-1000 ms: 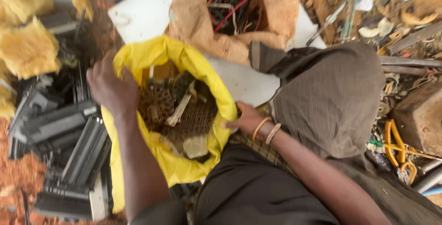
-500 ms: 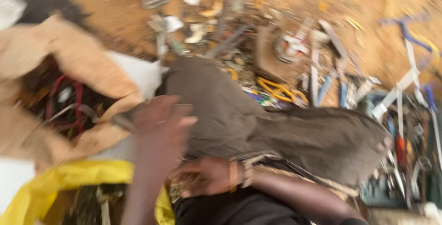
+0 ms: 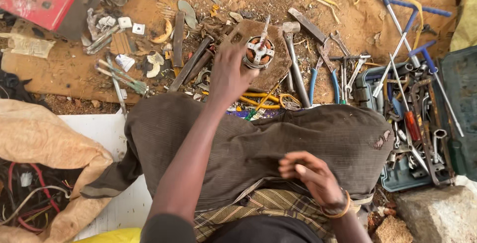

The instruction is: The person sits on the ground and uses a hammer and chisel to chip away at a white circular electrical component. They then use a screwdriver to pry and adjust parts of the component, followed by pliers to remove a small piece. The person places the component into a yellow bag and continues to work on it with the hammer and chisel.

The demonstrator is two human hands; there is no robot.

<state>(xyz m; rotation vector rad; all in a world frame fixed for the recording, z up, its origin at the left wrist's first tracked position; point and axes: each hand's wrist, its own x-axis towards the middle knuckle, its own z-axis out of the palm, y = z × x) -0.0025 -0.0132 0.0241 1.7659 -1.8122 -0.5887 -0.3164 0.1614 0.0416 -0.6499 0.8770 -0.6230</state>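
While the left hand (image 3: 229, 74) reaches forward over the knee, I note that its fingertips rest at the near-left edge of a small electric motor (image 3: 259, 53), which sits on a flat brown slab (image 3: 268, 66) on the sandy ground. I cannot tell whether the fingers grip the motor or merely touch it; they are loosely curled, not spread. The motor shows copper windings under a pale cross-shaped bracket, and its thin shaft rises from the centre, long axis tilted away from me and slightly to the right.

Just right of the slab lies a hammer (image 3: 294, 59), head away from me, handle running toward the knee. Beyond it are blue-handled pliers (image 3: 313, 81) and loose wrenches. Yellow cable (image 3: 258, 99) lies at the slab's near edge.

My right hand (image 3: 310, 176) rests low against the grey trouser cloth (image 3: 248, 143) on my lap, fingers bent inward with nothing visibly held; a bangle sits at the wrist.

At the far right, an open blue toolbox (image 3: 397, 176) holds screwdrivers and spanners. At the near left lies a tan sack (image 3: 44, 141) of wires.
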